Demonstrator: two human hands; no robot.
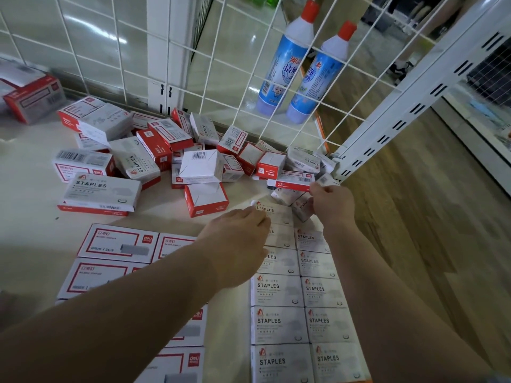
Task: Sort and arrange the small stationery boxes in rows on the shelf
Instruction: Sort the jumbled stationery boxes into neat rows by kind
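Left hand: the left hand point(239, 239) lies palm down, fingers fairly straight, fingertips resting on the far white-and-grey "STAPLES" box point(272, 214) at the head of the rows.
Right hand: the right hand point(331, 203) pinches a small red-and-white staple box point(294, 181) by its end between thumb and fingers — lifted just above the shelf, near the corner.
Sorted rows: two columns of white "STAPLES" boxes point(276, 324) lie flat, side by side, along the right of the cream shelf board point(27, 230); red-bordered white boxes point(117, 243) lie in rows to their left.
Unsorted heap: a jumbled pile of red and white boxes point(166, 153) sits at the back against the white wire grid point(91, 51).
Beyond the grid: two blue-labelled bottles with red caps point(290, 62) — leaning, side by side.
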